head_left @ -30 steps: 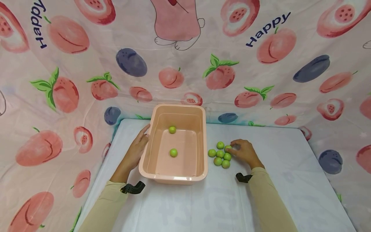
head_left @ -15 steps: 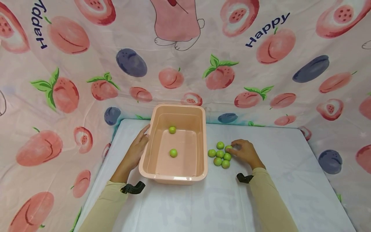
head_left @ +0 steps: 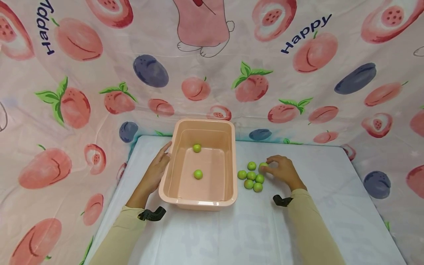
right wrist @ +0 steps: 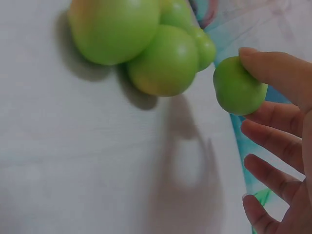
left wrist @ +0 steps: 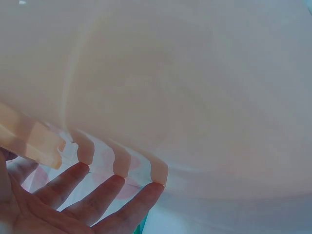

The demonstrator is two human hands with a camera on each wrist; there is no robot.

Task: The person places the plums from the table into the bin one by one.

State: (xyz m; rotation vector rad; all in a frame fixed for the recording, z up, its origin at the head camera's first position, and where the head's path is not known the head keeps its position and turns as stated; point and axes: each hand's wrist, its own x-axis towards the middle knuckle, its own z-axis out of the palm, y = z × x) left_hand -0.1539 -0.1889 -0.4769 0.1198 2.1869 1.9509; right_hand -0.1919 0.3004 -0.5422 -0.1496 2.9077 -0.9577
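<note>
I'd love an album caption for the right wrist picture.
A right hand pinches one green fruit near a cluster of others on a white tabletop.

a basin [head_left: 198, 203] stands on the surface [head_left: 205, 239], left of its middle and toward the back, with a cloth [head_left: 218, 75] behind the surface; in the basin lie two fruits, a rear fruit [head_left: 197, 148] and, in front of it and apart, a front fruit [head_left: 198, 174]; the left grip [head_left: 158, 169] is at the basin's left side, touching it; to the basin's right, six fruits [head_left: 251, 176] lie clustered on the surface; at the cluster's back right corner, a held fruit [head_left: 263, 165] is between thumb and finger of the right grip [head_left: 281, 171]
</note>
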